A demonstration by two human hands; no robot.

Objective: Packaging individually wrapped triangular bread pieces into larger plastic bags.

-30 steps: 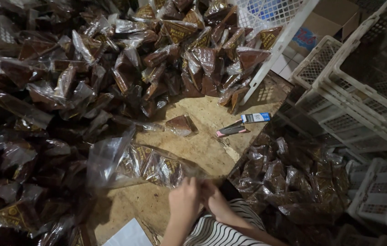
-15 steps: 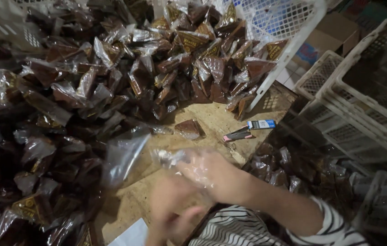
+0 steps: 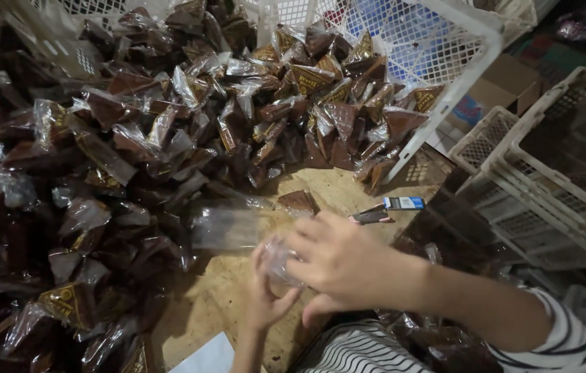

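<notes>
Head view: both hands worked a clear plastic bag point(image 3: 237, 228) over the wooden worktop point(image 3: 338, 193).

The right hand point(image 3: 338, 262) lay across the mouth of the clear plastic bag, fingers curled round crumpled film, gripping it. The left hand point(image 3: 265, 300), just below that mouth, was cupped with its fingers bent up against the same film, holding it from underneath. The bag stretched away leftward from the hands, lying flat on the worktop. Beyond the bag's far side, and along its left, rose a heap of brown wrapped packets point(image 3: 189, 131); one loose packet point(image 3: 298, 202) lay just past the bag's upper edge. To the right of the bag lay a small blue and white box point(image 3: 403, 203) with a dark pen-like object point(image 3: 370, 217) beside it. White lattice crates point(image 3: 555, 173) stood farther right, well apart from the bag.
</notes>
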